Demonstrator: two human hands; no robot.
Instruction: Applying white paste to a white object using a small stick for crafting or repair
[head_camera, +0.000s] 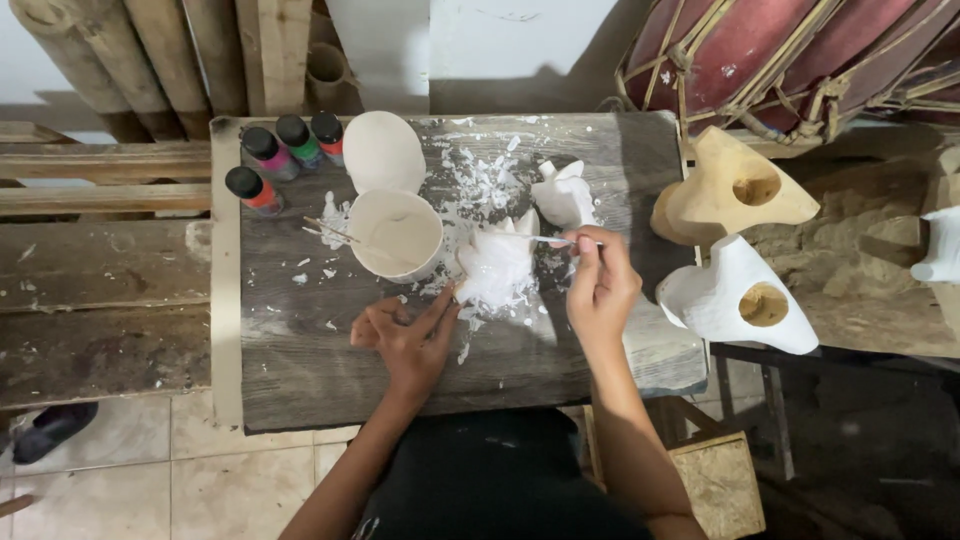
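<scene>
On a dark, paint-splashed wooden table (300, 350), seen from above, a person works on a small white figure (497, 268) near the middle. The left hand (408, 338) rests on the board with fingers spread, fingertips touching the figure's lower left edge to steady it. The right hand (601, 283) pinches a thin brush (545, 239), its tip laid across the top of the figure.

To do this stroke well, as far as one can judge, the left fingertips should stay on the figure's edge away from wet areas, and the brush should move lightly so the small piece does not slide.

Just left of the figure stands a round white bowl (396, 233) with off-white paint inside; its level is hard to judge. Behind it lies a pale round lid (383, 151), flat on the table. Four small paint bottles (283, 157) with black caps stand at the far left corner, showing pink, green, red and orange-red contents. A second white piece (564, 194) sits behind the figure. White flecks are scattered over the board.

Right of the table rest two hollow carved masks, one bare wood (730, 188), one painted white (735, 297).
</scene>
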